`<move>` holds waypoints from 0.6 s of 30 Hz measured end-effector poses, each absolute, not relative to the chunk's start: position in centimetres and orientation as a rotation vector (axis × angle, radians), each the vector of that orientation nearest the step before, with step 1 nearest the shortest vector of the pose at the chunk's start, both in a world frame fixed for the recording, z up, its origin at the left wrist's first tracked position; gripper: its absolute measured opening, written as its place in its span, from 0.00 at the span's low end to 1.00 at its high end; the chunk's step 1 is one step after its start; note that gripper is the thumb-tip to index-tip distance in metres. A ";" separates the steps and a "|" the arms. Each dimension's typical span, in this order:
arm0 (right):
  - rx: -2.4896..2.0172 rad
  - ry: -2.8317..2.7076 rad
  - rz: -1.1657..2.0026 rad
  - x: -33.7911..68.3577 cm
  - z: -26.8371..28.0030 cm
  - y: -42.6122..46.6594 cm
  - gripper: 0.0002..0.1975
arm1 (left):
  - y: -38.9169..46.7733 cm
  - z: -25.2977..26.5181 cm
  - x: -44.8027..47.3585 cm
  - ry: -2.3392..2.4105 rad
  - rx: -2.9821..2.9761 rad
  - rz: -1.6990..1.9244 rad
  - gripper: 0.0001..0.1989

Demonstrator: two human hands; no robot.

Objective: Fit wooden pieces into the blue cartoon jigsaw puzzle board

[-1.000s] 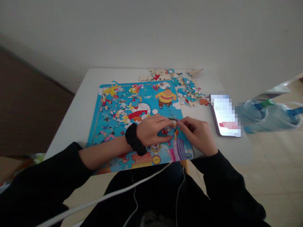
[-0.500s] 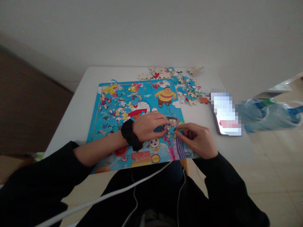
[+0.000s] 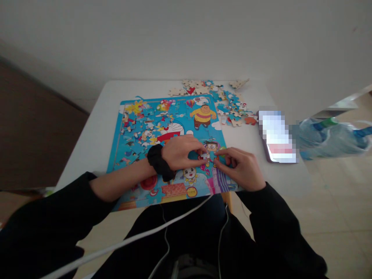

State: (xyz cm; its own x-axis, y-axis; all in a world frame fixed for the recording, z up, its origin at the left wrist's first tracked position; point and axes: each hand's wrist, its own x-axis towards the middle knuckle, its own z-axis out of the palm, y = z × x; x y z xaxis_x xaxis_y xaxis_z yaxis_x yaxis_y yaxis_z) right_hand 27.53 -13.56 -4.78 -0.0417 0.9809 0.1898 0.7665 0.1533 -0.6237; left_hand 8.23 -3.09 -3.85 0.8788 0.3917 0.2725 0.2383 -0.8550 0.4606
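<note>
A cartoon jigsaw puzzle (image 3: 174,190) in a blue-edged board lies on the table, partly filled in on its right and lower sides. At its right side, over the figure with the green cap, a small puzzle piece (image 3: 212,156) sits between my two hands. My left hand (image 3: 184,154) reaches across the board, thumb and fingertips closed on the piece's left side. From the right, my right hand (image 3: 242,167) pinches the opposite side with thumb and index finger. The piece's outline is partly covered by fingertips. Loose pieces (image 3: 136,135) lie scattered over the board's left half.
More loose puzzle pieces (image 3: 229,104) are heaped behind and right of the board on the white table (image 3: 90,143). A lit phone (image 3: 277,135) lies at the table's right edge. Beyond it are bottles in clear plastic (image 3: 334,139). A white cable (image 3: 130,245) crosses in front of me.
My left fingertips have drawn back slightly from the capped figure, showing more of it. The right fingers have shifted a little and spread apart along the piece's side.
</note>
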 end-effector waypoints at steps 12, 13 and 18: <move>-1.650 -1.873 0.492 27.6 -4.8 -13.4 0.09 | -2.8 -3.2 8.1 0.543 2.644 0.388 0.09; -1.652 -1.874 0.492 27.6 -4.7 -13.4 0.09 | -2.8 -3.1 8.2 0.553 2.629 0.377 0.08; -1.644 -1.867 0.494 27.6 -4.8 -13.5 0.09 | -2.9 -2.9 8.2 0.592 2.597 0.340 0.07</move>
